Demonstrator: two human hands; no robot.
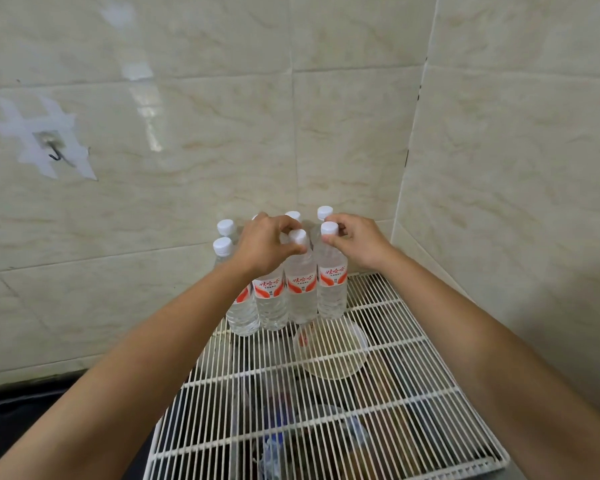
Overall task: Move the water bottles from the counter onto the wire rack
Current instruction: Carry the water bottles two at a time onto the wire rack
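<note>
Several clear water bottles with white caps and red-and-white labels stand upright in a cluster at the far end of the white wire rack (378, 362), close to the tiled corner. My left hand (264, 244) pinches the neck of a front-row bottle (300, 289) just below its cap. My right hand (359, 242) pinches the neck of the rightmost front bottle (332, 289). Both bottles stand on the rack among the others. More bottles (224, 245) stand at the left of the cluster, some hidden behind my hands.
Tiled walls enclose the rack at the back and right. A round clear lid or dish (329, 348) and dark items lie beneath the rack wires. A hook (57, 152) is stuck on the left wall. A dark counter edge (21, 403) runs at lower left.
</note>
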